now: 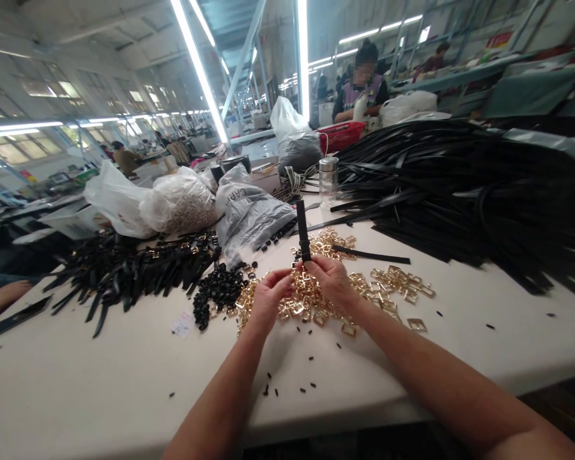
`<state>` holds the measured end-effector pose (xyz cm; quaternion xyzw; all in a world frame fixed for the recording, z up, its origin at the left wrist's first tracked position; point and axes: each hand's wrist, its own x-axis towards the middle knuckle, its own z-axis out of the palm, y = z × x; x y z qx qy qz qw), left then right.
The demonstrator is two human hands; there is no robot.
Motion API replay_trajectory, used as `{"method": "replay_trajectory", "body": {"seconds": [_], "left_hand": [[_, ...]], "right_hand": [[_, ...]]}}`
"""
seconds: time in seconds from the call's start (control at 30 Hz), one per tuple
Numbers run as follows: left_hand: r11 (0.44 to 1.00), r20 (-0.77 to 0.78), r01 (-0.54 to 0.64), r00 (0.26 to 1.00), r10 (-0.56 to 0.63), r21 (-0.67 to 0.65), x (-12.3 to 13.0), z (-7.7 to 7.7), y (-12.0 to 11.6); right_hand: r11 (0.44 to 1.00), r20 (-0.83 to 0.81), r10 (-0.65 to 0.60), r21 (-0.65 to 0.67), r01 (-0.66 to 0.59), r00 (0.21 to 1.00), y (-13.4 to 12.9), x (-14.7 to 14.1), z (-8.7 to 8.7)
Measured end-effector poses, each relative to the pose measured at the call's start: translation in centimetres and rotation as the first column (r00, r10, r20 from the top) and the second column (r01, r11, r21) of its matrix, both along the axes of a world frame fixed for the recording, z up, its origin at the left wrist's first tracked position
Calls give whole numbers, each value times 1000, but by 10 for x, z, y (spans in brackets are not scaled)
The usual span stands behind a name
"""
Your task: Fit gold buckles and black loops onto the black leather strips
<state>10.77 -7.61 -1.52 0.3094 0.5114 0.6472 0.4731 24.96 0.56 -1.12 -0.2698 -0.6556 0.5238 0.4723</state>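
"Quick, what's in the right hand (pixel 329 278)?"

"A blk strap (pixel 302 227), pinched nr its lower end, standing almost upright w/ a band across its lower part. It's right above the gold buckles (pixel 311 300), mid-tabletop (pixel 124 383)."

"And the left hand (pixel 272 292)?"

"Just beside it, fingers drawn in close together, narrow gap at most. Can't tell if there's a pc btwn the tips."

"What's round them?"

"Blk loops (pixel 215 291) heaped left of the buckles, small blk bits (pixel 311 358) scattered in front. One loose strap (pixel 374 254) lies flat to the right, its near end among the buckles."

"Further out?"

"Big spread of long blk strips (pixel 445 185) on the right, glass jar (pixel 328 179) next to it. Gray plastic bag (pixel 249 211) behind the loops, then a pile of short blk straps (pixel 148 262) w/ some gold fittings, far left."

"Anyone else?"

"Yep, a co-worker's forearm (pixel 2 300) at the left edge, plus a person in a purple vest (pixel 359 92) across, behind a red basket (pixel 341 136)."
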Motion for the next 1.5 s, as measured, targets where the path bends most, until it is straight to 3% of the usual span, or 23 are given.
{"method": "replay_trajectory", "body": {"seconds": [0.1, 0.2, 0.23, 0.3, 0.4, 0.53, 0.63, 0.8, 0.93, 1.0, 1.07, 1.13, 1.3, 1.5], "left_hand": [[990, -32, -141, 990, 141, 6, -34, 12, 1], [985, -261, -172, 952, 161, -17, -72, 22, 13], [987, -399, -158, 907, 131, -35, -84, 24, 22], [985, -685, -143, 728, 39, -97, -101, 25, 43], [970, -885, -167, 459, -83, -178, -115, 18, 81], [968, -938, -175, 328, -115, -179, -118, 2, 118], [964, -946, -172, 291, -146, -201, -118, -5, 130], [963, -928, -169, 343, -144, -212, -115, 1, 131], [972, -872, -121, 474, -120, -199, -97, 10, 100], [985, -780, -78, 621, -73, -154, -81, 11, 72], [998, -554, -45, 833, 9, -51, -63, 10, 44], [998, -346, -49, 936, 58, 36, -44, 6, 22], [989, -214, -53, 973, 83, 140, -11, 1, 7], [974, -146, -118, 978, 148, 191, -6, 6, 6]], "right_hand": [[999, -38, 5, -47, -6, 999, 7, 2, -1], [1000, 24, -1, 7, 1, 1000, 10, 4, -2], [999, 54, -12, 50, 9, 998, 10, 4, -2], [990, 93, -37, 136, 24, 995, 10, 5, -3], [972, 129, -90, 226, 59, 988, 11, 7, -2], [946, 143, -178, 297, 130, 974, 12, 9, 0], [936, 147, -206, 318, 150, 967, 12, 10, 0], [930, 160, -220, 334, 157, 962, 11, 9, 1], [923, 173, -220, 355, 147, 960, 9, 8, 3], [929, 187, -191, 351, 116, 964, 6, 8, 4], [937, 209, -141, 342, 63, 968, 1, 7, 4], [938, 242, -100, 345, 11, 965, -5, 5, 4], [938, 312, -86, 346, -29, 946, -12, 3, 3], [959, 280, -32, 280, -50, 959, -12, 0, 4]]}}
